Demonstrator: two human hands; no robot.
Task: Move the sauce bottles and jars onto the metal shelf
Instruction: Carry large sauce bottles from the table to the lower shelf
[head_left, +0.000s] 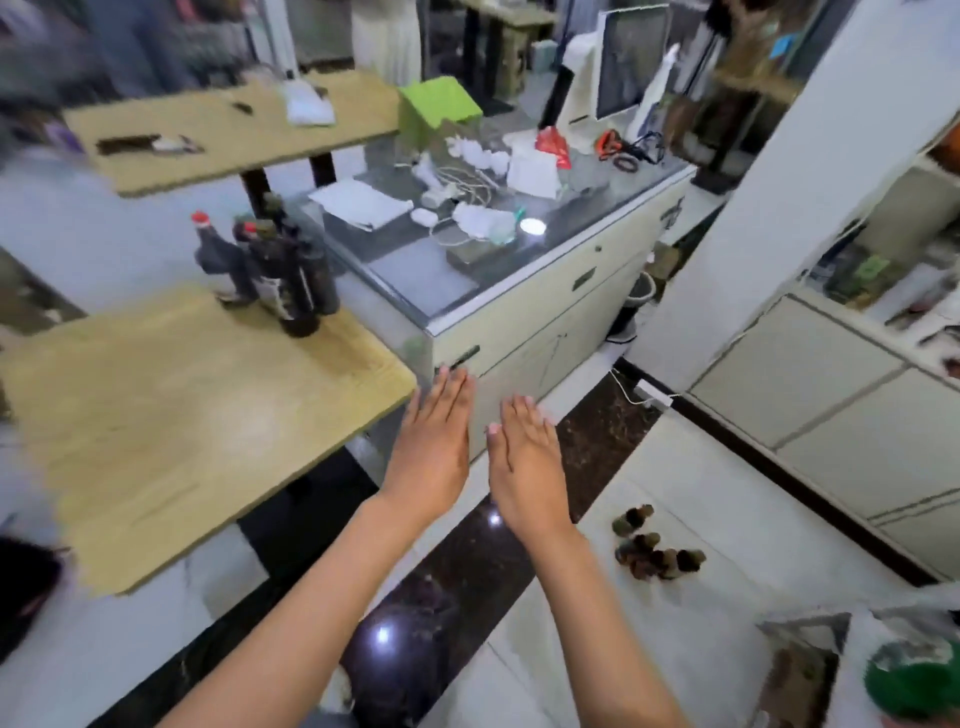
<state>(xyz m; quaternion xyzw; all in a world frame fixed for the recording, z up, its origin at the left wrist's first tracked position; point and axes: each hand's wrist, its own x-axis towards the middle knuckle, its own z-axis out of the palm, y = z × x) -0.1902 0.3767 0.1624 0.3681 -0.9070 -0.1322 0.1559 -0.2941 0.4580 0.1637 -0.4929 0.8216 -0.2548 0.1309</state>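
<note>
Both bare forearms reach forward and up from the bottom of the view, the left one slanting in from the lower left and the right one from the lower right, so that they draw closer toward the wrists. The left hand (434, 449) and the right hand (524, 465) are held side by side, backs up, apart by a narrow gap, the left a little farther forward. On each hand the fingers lie straight and pressed together, holding nothing
</note>
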